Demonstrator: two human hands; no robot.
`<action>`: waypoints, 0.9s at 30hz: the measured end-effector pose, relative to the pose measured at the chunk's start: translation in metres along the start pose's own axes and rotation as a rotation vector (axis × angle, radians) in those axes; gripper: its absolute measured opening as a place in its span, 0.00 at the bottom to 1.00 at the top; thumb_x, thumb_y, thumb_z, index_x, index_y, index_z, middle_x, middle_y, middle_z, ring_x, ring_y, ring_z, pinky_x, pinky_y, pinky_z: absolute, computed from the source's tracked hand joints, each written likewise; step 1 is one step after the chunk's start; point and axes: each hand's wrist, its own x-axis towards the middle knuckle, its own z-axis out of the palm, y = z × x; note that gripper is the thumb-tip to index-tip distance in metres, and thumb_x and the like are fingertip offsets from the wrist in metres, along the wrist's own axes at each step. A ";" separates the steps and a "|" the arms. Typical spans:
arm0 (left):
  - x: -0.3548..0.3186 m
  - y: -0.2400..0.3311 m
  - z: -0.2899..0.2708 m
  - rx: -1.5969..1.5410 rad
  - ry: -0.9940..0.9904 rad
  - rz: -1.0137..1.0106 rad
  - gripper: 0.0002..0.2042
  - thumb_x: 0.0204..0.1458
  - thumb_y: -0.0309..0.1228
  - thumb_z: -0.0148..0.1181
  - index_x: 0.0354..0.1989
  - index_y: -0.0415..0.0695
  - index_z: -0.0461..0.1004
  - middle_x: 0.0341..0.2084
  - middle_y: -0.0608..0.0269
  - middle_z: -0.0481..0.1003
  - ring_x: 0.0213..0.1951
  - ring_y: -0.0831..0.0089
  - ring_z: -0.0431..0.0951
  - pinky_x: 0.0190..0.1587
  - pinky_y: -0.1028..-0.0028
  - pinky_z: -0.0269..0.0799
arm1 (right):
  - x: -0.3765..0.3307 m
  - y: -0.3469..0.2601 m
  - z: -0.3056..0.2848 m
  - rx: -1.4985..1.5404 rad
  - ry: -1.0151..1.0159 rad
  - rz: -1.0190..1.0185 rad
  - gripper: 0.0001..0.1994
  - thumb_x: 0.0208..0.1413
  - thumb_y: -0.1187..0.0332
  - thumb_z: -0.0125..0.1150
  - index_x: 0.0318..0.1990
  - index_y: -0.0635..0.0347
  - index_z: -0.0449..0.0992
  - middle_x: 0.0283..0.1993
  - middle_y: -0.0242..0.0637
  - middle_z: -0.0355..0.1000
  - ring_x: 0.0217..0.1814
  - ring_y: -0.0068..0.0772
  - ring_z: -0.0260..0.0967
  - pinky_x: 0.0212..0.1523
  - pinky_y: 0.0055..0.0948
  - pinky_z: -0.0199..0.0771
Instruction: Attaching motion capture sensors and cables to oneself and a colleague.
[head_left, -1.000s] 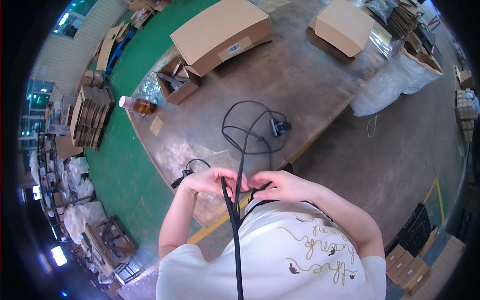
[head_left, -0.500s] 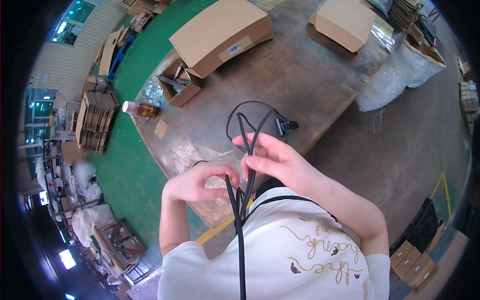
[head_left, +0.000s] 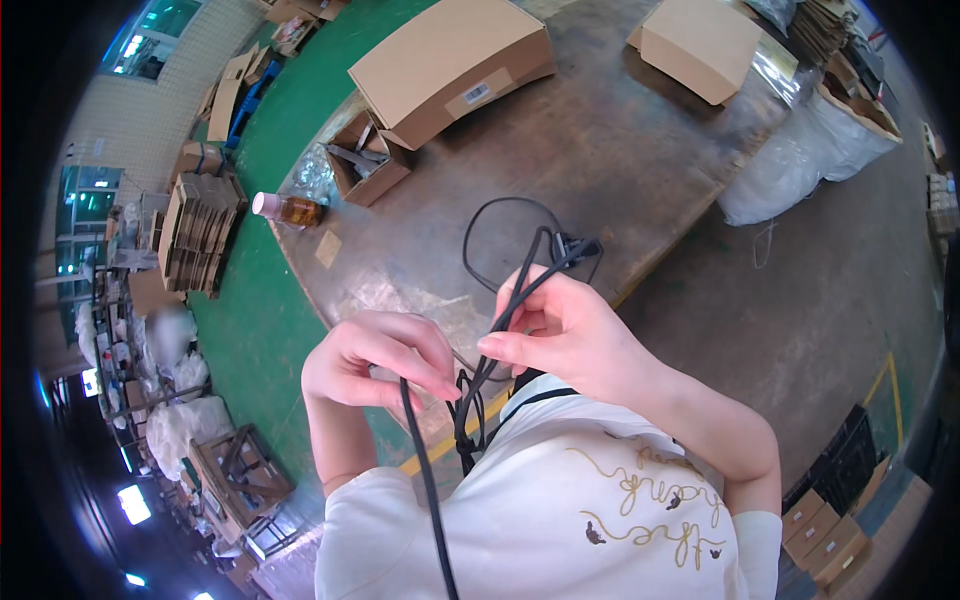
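My right hand (head_left: 560,325) pinches a bundled loop of black cable (head_left: 519,290) between thumb and fingers, above the table's near edge. My left hand (head_left: 385,360) is beside it, fingers curled round another stretch of the black cable (head_left: 424,470), which runs down past my shirt to the lower edge. Part of that grip is hidden behind the fingers. More cable strands hang bunched between the hands. Beyond my right hand, a thinner black cord curves across the tabletop beside a small black device (head_left: 572,250), partly covered by the cable loop.
On the brown table (head_left: 640,160) stand a large carton (head_left: 450,70), a smaller carton (head_left: 697,50) and an open box of metal pieces (head_left: 370,175). A brown bottle with a pale cap (head_left: 290,209) lies near the left edge. A clear plastic sack (head_left: 800,160) hangs at the right.
My left hand has moved left and slightly down, drawing its cable strand away from the bundle. The right hand has shifted slightly right, and its loop now tilts right, over the small device.
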 end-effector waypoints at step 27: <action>-0.021 0.022 0.055 -0.297 0.281 -0.543 0.21 0.48 0.22 0.63 0.52 0.33 0.69 0.39 0.55 0.78 0.40 0.72 0.79 0.43 0.74 0.75 | 0.012 0.010 0.015 0.221 -0.001 0.058 0.14 0.55 0.66 0.60 0.47 0.58 0.69 0.41 0.32 0.68 0.36 0.17 0.64 0.37 0.21 0.70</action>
